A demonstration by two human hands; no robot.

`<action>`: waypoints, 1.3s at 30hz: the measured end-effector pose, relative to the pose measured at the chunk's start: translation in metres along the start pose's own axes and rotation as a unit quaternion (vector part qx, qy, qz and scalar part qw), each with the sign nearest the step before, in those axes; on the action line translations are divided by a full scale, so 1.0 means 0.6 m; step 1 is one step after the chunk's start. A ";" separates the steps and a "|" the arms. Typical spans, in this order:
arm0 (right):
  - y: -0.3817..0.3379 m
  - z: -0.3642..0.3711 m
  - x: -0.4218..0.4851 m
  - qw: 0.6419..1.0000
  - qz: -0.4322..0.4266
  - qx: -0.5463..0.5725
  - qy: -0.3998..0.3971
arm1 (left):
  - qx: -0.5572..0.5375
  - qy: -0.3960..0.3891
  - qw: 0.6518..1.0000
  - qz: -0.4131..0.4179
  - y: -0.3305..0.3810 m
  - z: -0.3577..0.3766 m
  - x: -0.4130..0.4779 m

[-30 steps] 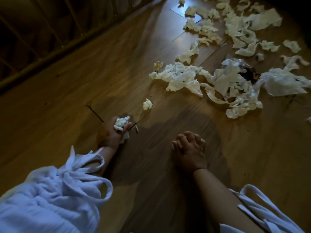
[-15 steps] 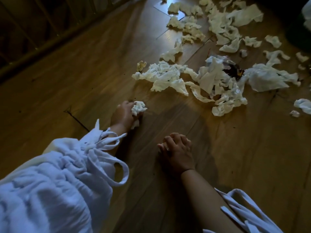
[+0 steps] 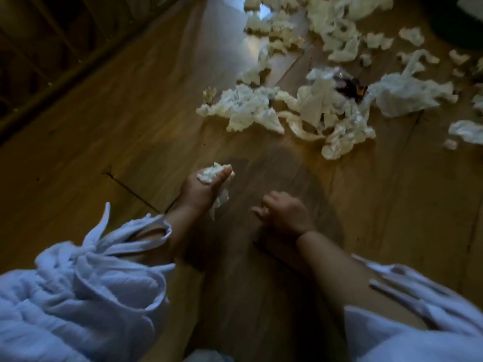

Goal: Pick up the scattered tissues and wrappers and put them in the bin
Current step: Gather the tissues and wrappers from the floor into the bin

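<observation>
My left hand (image 3: 200,190) is closed around a wad of crumpled white tissues (image 3: 213,175), with a strip hanging below the palm. My right hand (image 3: 283,214) hovers just above the wooden floor (image 3: 130,131) as a loose fist with nothing in it. Ahead of both hands lies a large heap of torn tissues (image 3: 287,108), and a dark crinkled wrapper (image 3: 349,84) pokes out of it. More tissue scraps (image 3: 337,35) spread toward the top of the view. No bin is clearly visible.
A dark slatted wooden railing (image 3: 60,40) runs along the upper left. A dark green object (image 3: 460,24) sits at the top right edge. White sleeves (image 3: 86,291) fill the bottom corners. A dark line (image 3: 130,189) marks the floor left of my left hand.
My left hand scooped up a second small tissue ball and moved forward and right with the wad. My right hand lifted off the floor. The view shifted closer to the heap.
</observation>
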State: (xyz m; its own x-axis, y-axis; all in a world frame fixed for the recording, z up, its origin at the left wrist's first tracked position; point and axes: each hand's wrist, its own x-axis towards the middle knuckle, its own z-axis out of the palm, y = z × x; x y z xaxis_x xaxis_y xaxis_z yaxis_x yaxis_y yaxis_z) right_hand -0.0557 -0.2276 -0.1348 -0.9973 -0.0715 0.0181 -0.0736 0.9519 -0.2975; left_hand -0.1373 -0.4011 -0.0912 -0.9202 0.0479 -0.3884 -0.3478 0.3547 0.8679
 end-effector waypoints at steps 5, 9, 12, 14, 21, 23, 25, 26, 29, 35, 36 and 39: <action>0.018 -0.114 -0.042 0.948 0.252 0.174 0.089 | 0.001 -0.041 0.999 -0.005 0.064 0.028 -0.071; -0.022 -0.216 -0.086 0.869 0.366 0.282 0.180 | -0.044 -0.078 0.995 -0.034 0.164 0.025 -0.117; -0.049 -0.308 -0.102 0.829 0.419 0.312 0.200 | -0.056 -0.083 0.994 -0.036 0.258 0.012 -0.149; -0.066 -0.379 -0.100 0.791 0.467 0.330 0.219 | -0.055 -0.087 0.994 -0.040 0.327 -0.001 -0.174; -0.110 -0.655 -0.075 0.684 0.543 0.416 0.254 | -0.061 -0.149 0.986 -0.039 0.578 -0.025 -0.279; -0.098 -0.726 -0.068 0.683 0.531 0.440 0.241 | -0.062 -0.172 0.983 -0.026 0.648 -0.015 -0.299; -0.073 -0.784 -0.064 0.678 0.534 0.452 0.225 | -0.058 -0.195 0.979 -0.010 0.712 0.005 -0.309; -0.057 -0.808 -0.061 0.671 0.540 0.459 0.219 | -0.054 -0.199 0.978 -0.005 0.741 0.019 -0.311; 0.005 -0.863 -0.056 0.650 0.557 0.472 0.210 | -0.030 -0.206 0.978 0.003 0.815 0.075 -0.307; 0.152 -0.935 -0.070 0.549 0.595 0.561 0.173 | -0.029 -0.189 0.982 0.002 0.918 0.228 -0.287; 0.174 -0.949 -0.071 0.529 0.594 0.580 0.177 | -0.032 -0.186 0.982 -0.001 0.935 0.251 -0.290; 0.236 -0.992 -0.064 0.498 0.589 0.607 0.193 | -0.024 -0.190 0.981 -0.015 0.976 0.315 -0.292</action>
State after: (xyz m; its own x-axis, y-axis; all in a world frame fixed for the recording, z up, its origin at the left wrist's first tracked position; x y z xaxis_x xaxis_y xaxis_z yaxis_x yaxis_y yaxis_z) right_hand -0.0304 0.0874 0.3903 -0.2907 0.6088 -0.7381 0.3868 -0.6308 -0.6727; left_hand -0.1456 -0.0250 0.4264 -0.7800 0.3857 -0.4927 -0.3897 0.3166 0.8648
